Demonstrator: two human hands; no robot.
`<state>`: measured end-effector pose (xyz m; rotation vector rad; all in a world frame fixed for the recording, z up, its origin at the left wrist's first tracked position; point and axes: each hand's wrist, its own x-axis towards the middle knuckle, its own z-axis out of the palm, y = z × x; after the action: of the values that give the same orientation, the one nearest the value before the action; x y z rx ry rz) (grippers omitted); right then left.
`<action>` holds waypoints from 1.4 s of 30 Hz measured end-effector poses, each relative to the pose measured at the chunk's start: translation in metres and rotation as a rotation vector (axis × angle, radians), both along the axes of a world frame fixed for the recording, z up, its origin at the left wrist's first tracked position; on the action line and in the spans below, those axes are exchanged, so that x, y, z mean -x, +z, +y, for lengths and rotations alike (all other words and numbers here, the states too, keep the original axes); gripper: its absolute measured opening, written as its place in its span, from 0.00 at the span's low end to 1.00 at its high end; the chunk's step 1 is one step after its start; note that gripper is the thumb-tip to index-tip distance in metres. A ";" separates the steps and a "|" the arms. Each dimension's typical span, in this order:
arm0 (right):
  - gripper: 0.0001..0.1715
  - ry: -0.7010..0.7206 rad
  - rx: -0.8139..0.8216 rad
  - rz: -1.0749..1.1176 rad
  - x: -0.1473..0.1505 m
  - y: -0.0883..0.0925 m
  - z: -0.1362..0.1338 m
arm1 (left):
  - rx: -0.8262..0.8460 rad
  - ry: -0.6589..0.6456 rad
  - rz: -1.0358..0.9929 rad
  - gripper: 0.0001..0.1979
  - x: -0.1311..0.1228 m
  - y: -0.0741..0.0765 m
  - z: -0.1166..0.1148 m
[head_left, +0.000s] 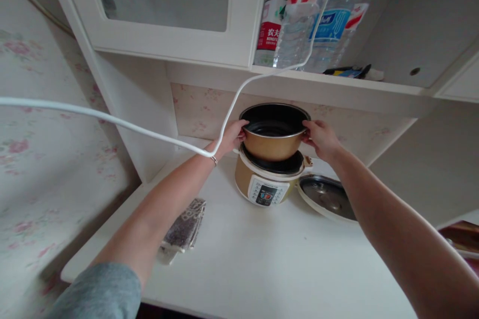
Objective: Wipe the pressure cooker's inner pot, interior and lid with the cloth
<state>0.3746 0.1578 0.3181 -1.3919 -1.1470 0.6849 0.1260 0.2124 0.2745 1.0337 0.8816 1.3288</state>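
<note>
At centre frame, a gold inner pot (274, 132) is gripped by its rim, the left hand (232, 135) on one side and the right hand (321, 138) on the other. It is held just above the open rice cooker (266, 185), whose lid (327, 197) is swung open to the right on the white counter (262, 259). A folded cloth (184, 229) is seen at lower left.

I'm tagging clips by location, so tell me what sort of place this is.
Probably a home kitchen: a rice cooker on a white counter, its inner pot held by the left hand and right hand, water bottles on the shelf above.
</note>
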 end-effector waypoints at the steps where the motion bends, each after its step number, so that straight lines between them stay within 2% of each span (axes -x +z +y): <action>1: 0.07 0.026 -0.039 0.022 0.006 0.006 -0.001 | -0.034 0.004 -0.026 0.10 0.006 0.007 -0.004; 3: 0.09 0.084 -0.110 0.061 0.021 0.016 -0.001 | -0.097 0.023 -0.053 0.10 0.021 0.021 -0.013; 6: 0.12 0.188 -0.162 0.096 0.051 0.021 0.000 | -0.170 0.137 -0.091 0.10 0.051 0.034 -0.026; 8: 0.14 0.265 -0.154 0.114 0.075 0.017 0.001 | -0.186 0.240 -0.127 0.12 0.075 0.035 -0.033; 10: 0.15 0.325 -0.122 0.131 0.100 0.011 0.003 | -0.173 0.316 -0.135 0.13 0.101 0.029 -0.039; 14: 0.16 0.416 -0.032 0.176 0.149 -0.010 0.004 | -0.173 0.418 -0.124 0.12 0.152 0.001 -0.054; 19: 0.16 0.565 0.121 0.208 0.195 -0.048 -0.001 | -0.102 0.463 -0.156 0.10 0.197 -0.050 -0.077; 25: 0.04 0.577 0.264 0.299 0.226 -0.110 -0.008 | 0.065 0.564 -0.179 0.12 0.222 -0.113 -0.087; 28: 0.04 0.636 0.326 0.325 0.232 -0.136 -0.013 | 0.114 0.601 -0.170 0.13 0.227 -0.138 -0.086; 32: 0.10 0.665 0.390 0.290 0.233 -0.158 -0.018 | 0.173 0.634 -0.164 0.13 0.231 -0.159 -0.085; 37: 0.15 0.700 0.438 0.124 0.235 -0.170 -0.023 | 0.200 0.638 -0.167 0.14 0.235 -0.174 -0.084; 39: 0.17 0.696 0.437 0.000 0.240 -0.174 -0.029 | 0.202 0.649 -0.164 0.14 0.236 -0.179 -0.083; 42: 0.20 0.646 0.338 -0.335 0.256 -0.183 -0.050 | 0.194 0.662 -0.160 0.15 0.238 -0.186 -0.081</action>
<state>0.1182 0.1078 0.1348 -1.4485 -1.8499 1.1712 -0.1122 0.1310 0.0886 0.4807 1.2604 1.7964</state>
